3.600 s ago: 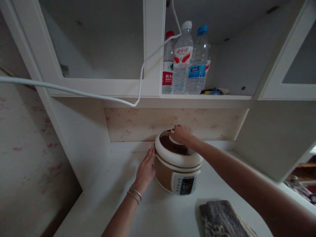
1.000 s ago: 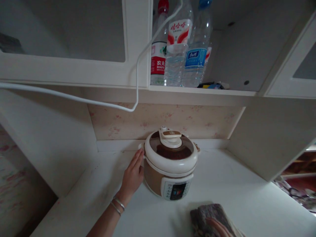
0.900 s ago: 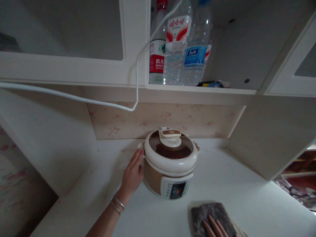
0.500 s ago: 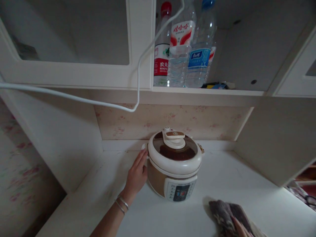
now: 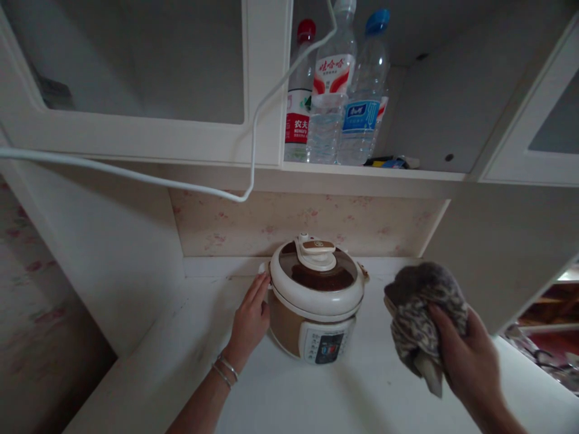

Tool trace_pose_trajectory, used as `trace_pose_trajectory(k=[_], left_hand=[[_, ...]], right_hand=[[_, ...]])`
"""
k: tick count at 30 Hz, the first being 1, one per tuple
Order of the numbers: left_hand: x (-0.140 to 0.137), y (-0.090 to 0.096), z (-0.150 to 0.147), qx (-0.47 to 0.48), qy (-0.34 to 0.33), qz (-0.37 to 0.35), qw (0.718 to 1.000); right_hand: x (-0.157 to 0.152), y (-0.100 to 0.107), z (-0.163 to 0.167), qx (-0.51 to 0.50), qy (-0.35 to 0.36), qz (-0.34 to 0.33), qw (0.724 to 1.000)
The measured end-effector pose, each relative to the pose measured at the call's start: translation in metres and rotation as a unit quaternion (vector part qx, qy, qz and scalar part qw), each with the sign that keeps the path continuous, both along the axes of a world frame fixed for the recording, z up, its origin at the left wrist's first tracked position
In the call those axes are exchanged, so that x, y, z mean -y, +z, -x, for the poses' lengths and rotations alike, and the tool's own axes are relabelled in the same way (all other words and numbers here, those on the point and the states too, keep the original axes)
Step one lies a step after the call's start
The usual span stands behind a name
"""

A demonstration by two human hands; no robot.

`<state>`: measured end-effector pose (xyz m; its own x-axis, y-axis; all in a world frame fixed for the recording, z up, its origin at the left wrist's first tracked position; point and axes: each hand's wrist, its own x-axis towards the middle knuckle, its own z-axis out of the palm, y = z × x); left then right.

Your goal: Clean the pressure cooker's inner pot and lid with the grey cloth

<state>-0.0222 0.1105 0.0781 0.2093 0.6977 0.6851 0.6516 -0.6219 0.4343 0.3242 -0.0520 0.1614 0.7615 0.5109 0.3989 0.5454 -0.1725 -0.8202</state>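
Observation:
An electric pressure cooker (image 5: 284, 328) with a cream lid rim and a dark lid centre stands on the white counter. Against its left side rests my left hand (image 5: 251, 313), fingers stretched out and touching near the side handle, not wrapped round anything I can see. My right hand (image 5: 473, 355) grips a bunched, grey-brown patterned cloth (image 5: 425, 301), raised in front of the counter to the right of the cooker. The thumb shows on the cloth; the other fingers are mostly hidden.
Overhead, plastic water bottles (image 5: 328, 129) stand in an open section of the white cabinet (image 5: 181, 141). A white cable (image 5: 181, 187) hangs across the front of it. Side panels close in the counter (image 5: 253, 398) left and right. At the far right are cluttered shelves (image 5: 547, 337).
My right hand has lifted the cloth from the counter's lower right, bringing it up and further into view. My left hand stays at the cooker's side. The view has shifted slightly.

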Motion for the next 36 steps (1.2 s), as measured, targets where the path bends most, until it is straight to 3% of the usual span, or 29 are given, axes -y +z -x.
trace_pose_trajectory(k=[3,6,8,10,18,22,26,36], left_hand=[[0.0,-0.001,-0.001,-0.002,0.002,0.003,1.0],[0.0,-0.003,-0.001,-0.003,0.002,0.002,1.0],[-0.001,-0.004,0.0,-0.002,0.003,-0.001,1.0],[-0.002,-0.004,0.0,0.0,0.005,0.001,1.0],[-0.002,-0.002,-0.006,0.0,0.022,0.024,0.999],[-0.002,-0.002,-0.006,0.002,0.018,0.026,0.999],[-0.003,-0.003,-0.003,-0.016,0.014,0.025,0.999],[-0.001,-0.004,-0.003,-0.011,0.012,0.021,1.0]], right_hand=[[-0.053,0.049,0.03,0.025,0.092,-0.086,0.992],[-0.115,0.077,0.055,0.084,0.235,-0.024,0.968],[-0.154,0.088,0.067,0.143,0.323,0.075,0.932],[-0.187,0.096,0.074,0.174,0.379,0.13,0.9],[-0.262,0.109,0.073,0.145,0.514,0.191,0.824],[-0.276,0.104,0.074,0.143,0.537,0.2,0.807],[-0.271,0.097,0.065,0.16,0.538,0.185,0.807],[-0.208,0.076,0.05,0.134,0.457,0.101,0.873]])
